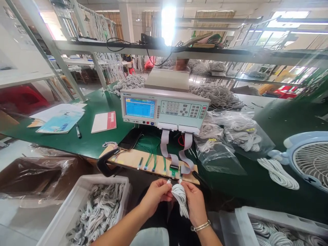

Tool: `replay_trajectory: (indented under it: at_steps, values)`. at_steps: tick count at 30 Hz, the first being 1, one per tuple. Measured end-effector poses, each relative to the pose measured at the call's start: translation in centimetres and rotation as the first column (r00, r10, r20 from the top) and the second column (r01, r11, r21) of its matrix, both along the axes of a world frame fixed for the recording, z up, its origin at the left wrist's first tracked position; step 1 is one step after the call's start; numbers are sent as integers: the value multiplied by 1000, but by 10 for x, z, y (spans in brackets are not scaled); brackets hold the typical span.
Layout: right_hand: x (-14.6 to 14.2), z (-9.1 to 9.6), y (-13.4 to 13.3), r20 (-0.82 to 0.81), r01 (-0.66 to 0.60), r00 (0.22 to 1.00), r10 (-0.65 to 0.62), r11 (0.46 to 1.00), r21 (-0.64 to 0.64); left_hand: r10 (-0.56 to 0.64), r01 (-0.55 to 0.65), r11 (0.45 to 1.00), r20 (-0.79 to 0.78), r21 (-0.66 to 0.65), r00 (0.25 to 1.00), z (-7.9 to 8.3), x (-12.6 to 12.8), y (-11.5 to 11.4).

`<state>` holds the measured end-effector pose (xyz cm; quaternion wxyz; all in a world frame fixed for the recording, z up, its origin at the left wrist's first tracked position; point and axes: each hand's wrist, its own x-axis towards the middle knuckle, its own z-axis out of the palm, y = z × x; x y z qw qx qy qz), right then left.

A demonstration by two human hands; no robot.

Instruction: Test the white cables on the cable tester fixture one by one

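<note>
Both of my hands hold one coiled white cable (180, 198) in front of my lap. My left hand (155, 193) pinches one plug end of it near the top. My right hand (194, 201), with a bracelet on the wrist, grips the coil and the other plug end. The two plugs point up at a wooden test board (133, 159) with green wires and sockets at the table's near edge. Grey ribbon cables run from the board up to a white tester (164, 108) with a lit blue screen.
A white bin (71, 212) of coiled cables stands at my lower left, another bin (276, 225) at lower right. Plastic bags of cables (230, 136), a loose coil (278, 172) and a blue fan (310, 159) lie on the green table (89, 140). A person sits behind the tester.
</note>
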<state>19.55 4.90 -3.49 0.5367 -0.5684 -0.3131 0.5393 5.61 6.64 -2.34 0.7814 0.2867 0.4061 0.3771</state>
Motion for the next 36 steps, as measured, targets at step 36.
replay_trajectory:
  at_steps: [36]
  values:
    - [-2, 14, 10, 234, -203, 947, 222, 974, -104, 53, -53, 999, 22, -5, 998, -9, 24, 14]
